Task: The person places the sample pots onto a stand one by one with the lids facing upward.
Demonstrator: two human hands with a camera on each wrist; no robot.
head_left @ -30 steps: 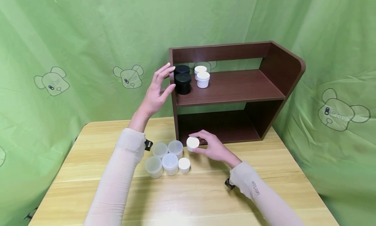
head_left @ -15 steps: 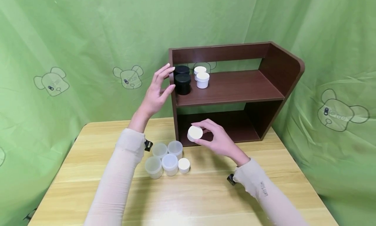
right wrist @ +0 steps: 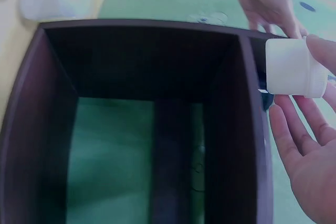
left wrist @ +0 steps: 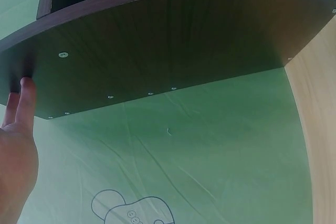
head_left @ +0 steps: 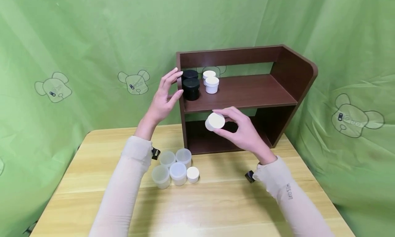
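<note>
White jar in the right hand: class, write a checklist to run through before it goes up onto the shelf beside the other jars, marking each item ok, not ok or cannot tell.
1. Grip: the right hand holds the white jar between thumb and fingers: ok.
2. Lid on the jar: ok.
3. Height: the jar is level with the shelf board's front edge, not above it: not ok.
4. Free room: the shelf board is bare right of the two white jars: ok.
5. Bracing: the left hand rests on the shelf's left side panel: ok.
6. Black jars stand clear at far left: ok.
</note>
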